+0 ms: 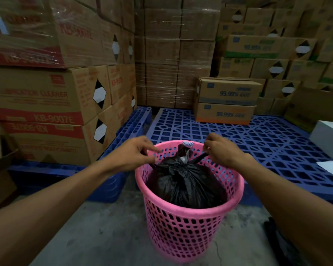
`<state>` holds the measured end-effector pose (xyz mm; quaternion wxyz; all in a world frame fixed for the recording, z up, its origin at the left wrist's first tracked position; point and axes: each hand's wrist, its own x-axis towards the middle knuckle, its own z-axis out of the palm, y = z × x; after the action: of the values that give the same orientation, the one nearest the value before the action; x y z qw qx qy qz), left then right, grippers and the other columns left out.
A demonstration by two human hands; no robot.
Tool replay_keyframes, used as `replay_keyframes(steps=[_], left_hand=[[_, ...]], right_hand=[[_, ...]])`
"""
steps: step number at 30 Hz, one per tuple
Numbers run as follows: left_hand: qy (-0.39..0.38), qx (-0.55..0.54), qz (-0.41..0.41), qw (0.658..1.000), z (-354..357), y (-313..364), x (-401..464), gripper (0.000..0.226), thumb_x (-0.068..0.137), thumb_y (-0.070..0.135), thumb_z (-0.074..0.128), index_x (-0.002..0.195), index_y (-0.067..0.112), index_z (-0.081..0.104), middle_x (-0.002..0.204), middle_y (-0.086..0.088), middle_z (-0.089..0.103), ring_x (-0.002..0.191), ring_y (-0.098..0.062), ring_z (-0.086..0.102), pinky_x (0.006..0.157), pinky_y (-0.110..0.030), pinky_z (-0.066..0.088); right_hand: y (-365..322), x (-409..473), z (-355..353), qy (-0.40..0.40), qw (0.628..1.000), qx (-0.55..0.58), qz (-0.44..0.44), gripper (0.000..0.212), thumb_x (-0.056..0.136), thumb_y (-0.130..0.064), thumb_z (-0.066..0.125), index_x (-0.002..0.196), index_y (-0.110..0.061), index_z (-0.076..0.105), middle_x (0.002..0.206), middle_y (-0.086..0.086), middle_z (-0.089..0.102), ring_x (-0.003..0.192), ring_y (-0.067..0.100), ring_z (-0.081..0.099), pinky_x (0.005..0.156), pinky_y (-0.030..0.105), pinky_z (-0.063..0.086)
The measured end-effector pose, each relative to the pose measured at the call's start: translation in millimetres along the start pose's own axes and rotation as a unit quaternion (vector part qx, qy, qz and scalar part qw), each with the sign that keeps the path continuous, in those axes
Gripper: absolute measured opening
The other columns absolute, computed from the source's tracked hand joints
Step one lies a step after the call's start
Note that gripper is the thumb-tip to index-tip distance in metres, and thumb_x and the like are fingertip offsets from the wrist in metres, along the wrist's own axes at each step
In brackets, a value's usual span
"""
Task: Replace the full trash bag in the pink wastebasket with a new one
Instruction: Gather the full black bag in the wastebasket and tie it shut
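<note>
We see a black trash bag (pixel 183 181) in the pink wastebasket (pixel 188 227). Our left hand (pixel 135 154) and right hand (pixel 221 150) each pinch a bag ear tight in their fingers.

One pink wastebasket (pixel 186 227), one black trash bag (pixel 183 181), two hands (pixel 135 154), two blue pallets (pixel 267 146)

Dim, cool light; edges bow and blur, glare streaks wrapped cartons (pixel 37 31), printing perhaps motion-smeared.
</note>
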<state>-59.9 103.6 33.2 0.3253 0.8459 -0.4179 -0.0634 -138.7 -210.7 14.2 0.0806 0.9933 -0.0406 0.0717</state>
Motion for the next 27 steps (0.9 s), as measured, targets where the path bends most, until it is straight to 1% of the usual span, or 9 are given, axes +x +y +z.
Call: replay_keyframes(steps=[2, 4, 6, 9, 13, 16, 19, 24, 27], left_hand=[[0.026, 0.038, 0.015, 0.999, -5, 4, 5, 0.046, 0.086, 0.044, 0.071, 0.13, 0.043, 0.062, 0.141, 0.016, 0.046, 0.136, -0.017, 0.033, 0.114, -0.049, 0.032], [0.027, 0.182, 0.023, 0.983, 1, 13, 11, 0.055, 0.087, 0.052, 0.065, 0.14, 0.04, 0.054, 0.148, 0.013, 0.043, 0.141, -0.023, 0.016, 0.114, -0.049, 0.02], [-0.025, 0.287, 0.012, 0.958, 17, 23, 19, 0.059, 0.09, 0.057, 0.058, 0.141, 0.027, 0.053, 0.134, -0.003, 0.056, 0.133, -0.028, 0.03, 0.107, -0.046, 0.033], [-0.09, 0.282, -0.064, 0.953, 52, 24, 25, 0.044, 0.095, 0.051, 0.053, 0.121, 0.016, 0.061, 0.113, -0.012, 0.065, 0.109, -0.032, 0.057, 0.087, -0.043, 0.05], [-0.062, 0.25, -0.066, 0.964, 69, 17, 24, 0.027, 0.101, 0.035, 0.05, 0.108, 0.011, 0.058, 0.102, -0.012, 0.068, 0.093, -0.032, 0.062, 0.075, -0.04, 0.049], [-0.033, 0.169, -0.02, 0.985, 61, 16, 18, 0.029, 0.1, 0.041, 0.049, 0.108, 0.015, 0.057, 0.095, -0.007, 0.068, 0.086, -0.026, 0.062, 0.073, -0.041, 0.052], [-0.016, 0.222, 0.065, 0.973, 55, 13, 8, 0.028, 0.101, 0.039, 0.048, 0.104, 0.017, 0.066, 0.092, -0.004, 0.072, 0.082, -0.024, 0.064, 0.069, -0.037, 0.052], [-0.052, 0.287, 0.147, 0.945, 70, 22, -2, 0.029, 0.098, 0.029, 0.049, 0.078, 0.013, 0.063, 0.078, -0.01, 0.069, 0.068, -0.031, 0.061, 0.067, -0.043, 0.054], [-0.081, 0.274, 0.15, 0.946, 67, 28, -10, 0.03, 0.096, 0.028, 0.05, 0.075, 0.012, 0.064, 0.072, -0.006, 0.067, 0.063, -0.026, 0.059, 0.066, -0.042, 0.053]], right_hand=[[-10, -2, -6, -0.045, 0.994, 0.075, -0.066, 0.044, 0.095, -0.009, 0.051, 0.138, -0.019, 0.055, 0.153, 0.004, 0.038, 0.135, 0.026, 0.043, 0.107, 0.045, 0.041], [-18, 2, -10, -0.114, 0.983, 0.132, -0.066, 0.054, 0.091, -0.01, 0.049, 0.143, -0.025, 0.049, 0.143, 0.008, 0.052, 0.122, 0.028, 0.055, 0.099, 0.049, 0.047], [-24, 6, -8, -0.164, 0.977, 0.13, -0.033, 0.05, 0.092, -0.022, 0.047, 0.142, -0.029, 0.048, 0.111, 0.012, 0.066, 0.087, 0.03, 0.063, 0.08, 0.053, 0.052], [-29, 7, -11, -0.197, 0.974, 0.109, 0.004, 0.035, 0.098, -0.033, 0.048, 0.13, -0.024, 0.057, 0.106, 0.005, 0.065, 0.084, 0.025, 0.063, 0.08, 0.05, 0.053], [-26, 10, -21, -0.167, 0.968, 0.186, -0.028, 0.02, 0.099, -0.039, 0.058, 0.109, -0.027, 0.07, 0.1, -0.008, 0.066, 0.081, 0.009, 0.062, 0.069, 0.03, 0.049], [-13, 9, -27, -0.166, 0.954, 0.248, -0.037, 0.019, 0.092, -0.047, 0.068, 0.104, -0.034, 0.075, 0.106, -0.015, 0.07, 0.094, 0.006, 0.065, 0.081, 0.03, 0.049], [-4, 6, -14, -0.1, 0.953, 0.286, -0.013, 0.016, 0.088, -0.04, 0.074, 0.099, -0.029, 0.078, 0.101, -0.013, 0.073, 0.092, 0.006, 0.066, 0.081, 0.03, 0.052], [2, 4, 15, -0.047, 0.966, 0.252, 0.032, 0.013, 0.087, -0.031, 0.078, 0.082, -0.018, 0.077, 0.08, -0.004, 0.072, 0.076, 0.015, 0.066, 0.072, 0.04, 0.054], [14, -3, 23, -0.053, 0.97, 0.231, 0.06, 0.023, 0.085, -0.033, 0.079, 0.065, -0.028, 0.068, 0.063, -0.013, 0.064, 0.062, 0.009, 0.061, 0.063, 0.032, 0.046]])
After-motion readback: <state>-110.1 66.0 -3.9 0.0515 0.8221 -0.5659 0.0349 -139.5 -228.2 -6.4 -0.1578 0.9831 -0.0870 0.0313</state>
